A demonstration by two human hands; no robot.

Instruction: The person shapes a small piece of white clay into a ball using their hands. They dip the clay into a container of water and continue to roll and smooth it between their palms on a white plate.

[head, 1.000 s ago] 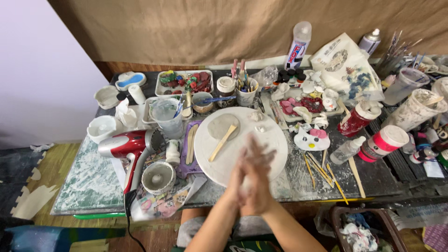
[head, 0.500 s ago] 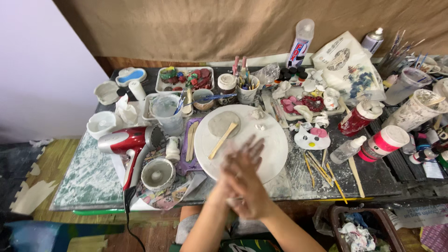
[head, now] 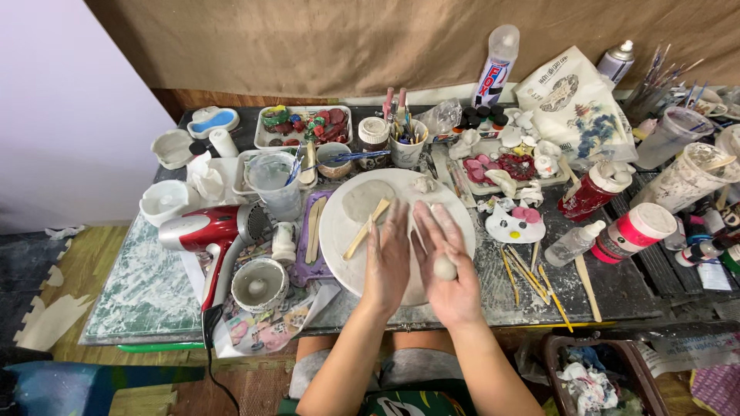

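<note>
Small ball of pale clay (head: 445, 267) sits in the upturned palm of the right hand (head: 451, 266), fingers loosely cupped, not clenched. Left hand (head: 388, 258) stands just beside it, flat and released, palm turned toward the ball, holding nothing. Ball lies to the left hand's right, near it, a slight gap showing between them. Ball is round, no long axis to speak of. Both hands hover above the near edge of the white round board (head: 339, 231). Flattened clay disc (head: 365, 199) and wooden stick (head: 367, 229) lie farther back on that board, apart from the hands.
</note>
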